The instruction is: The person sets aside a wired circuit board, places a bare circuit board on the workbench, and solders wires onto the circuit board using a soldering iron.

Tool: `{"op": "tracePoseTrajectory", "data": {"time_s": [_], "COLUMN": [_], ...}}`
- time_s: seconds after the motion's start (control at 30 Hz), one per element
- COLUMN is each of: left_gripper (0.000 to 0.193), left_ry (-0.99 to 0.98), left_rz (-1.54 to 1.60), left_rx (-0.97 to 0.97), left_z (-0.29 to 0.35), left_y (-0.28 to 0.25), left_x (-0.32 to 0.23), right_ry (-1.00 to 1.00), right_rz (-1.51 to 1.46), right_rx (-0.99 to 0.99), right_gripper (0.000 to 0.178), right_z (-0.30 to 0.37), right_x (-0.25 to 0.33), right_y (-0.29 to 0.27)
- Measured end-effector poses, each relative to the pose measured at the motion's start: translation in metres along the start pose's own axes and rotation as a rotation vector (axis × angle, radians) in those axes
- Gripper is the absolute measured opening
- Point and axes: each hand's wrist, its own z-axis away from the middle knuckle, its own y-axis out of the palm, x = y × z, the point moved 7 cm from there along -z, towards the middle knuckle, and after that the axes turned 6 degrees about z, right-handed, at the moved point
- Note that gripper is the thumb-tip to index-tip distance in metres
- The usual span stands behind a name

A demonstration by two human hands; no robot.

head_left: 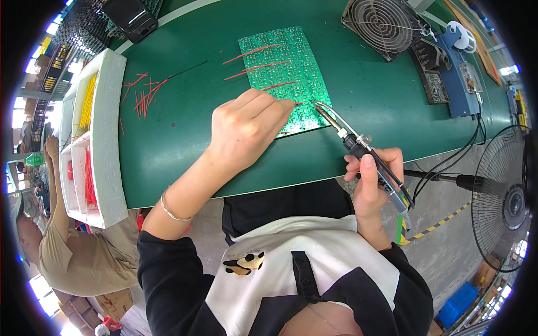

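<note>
A green circuit board panel point(307, 71) lies on the green worktop, and several thin red wires point(260, 68) stretch across it, their ends sticking out past its left edge. Over the board's lower left part, my left hand point(246, 129) is closed in a pinch on a red wire point(299, 103), whose short end shows beyond the fingertips. My right hand point(374, 182) grips a soldering iron point(356, 147) with a thin metal tube fixed alongside. Its tip points at the board just right of that wire end; whether it touches, I cannot tell.
Loose red wires point(147, 99) lie left on the worktop. A white foam box point(114, 151) there holds yellow wires point(88, 103) and red wires point(89, 179). Far right stand a square fan point(384, 28) and a blue soldering station point(465, 84). Another person point(95, 257) sits at left; a round fan point(504, 204) stands right.
</note>
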Motion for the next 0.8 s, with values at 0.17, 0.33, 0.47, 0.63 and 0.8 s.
{"op": "tracePoseTrajectory", "data": {"time_s": [0.17, 0.33, 0.47, 0.63, 0.8], "left_gripper": [0.014, 0.015, 0.015, 0.015, 0.017], "left_ry": [-0.001, -0.019, -0.025, -0.156, -0.241], "left_rz": [0.0, -0.008, -0.013, 0.107, 0.145], "left_rx": [0.002, 0.009, 0.02, 0.031, 0.013], "left_z": [0.0, 0.0, -0.001, 0.0, -0.009], "left_y": [-0.001, -0.002, -0.001, -0.005, -0.028], "left_x": [0.0, -0.001, 0.0, 0.007, 0.004], "right_ry": [-0.022, -0.029, -0.028, -0.011, -0.012], "right_rz": [-0.001, -0.012, -0.017, -0.011, -0.079], "right_rx": [-0.005, -0.004, -0.017, -0.016, -0.049], "right_gripper": [0.018, 0.018, 0.018, 0.018, 0.019], "right_z": [-0.001, -0.001, -0.001, -0.002, -0.002], "right_x": [0.0, 0.0, 0.001, 0.001, 0.002], "right_y": [-0.001, -0.001, -0.002, -0.003, -0.012]}}
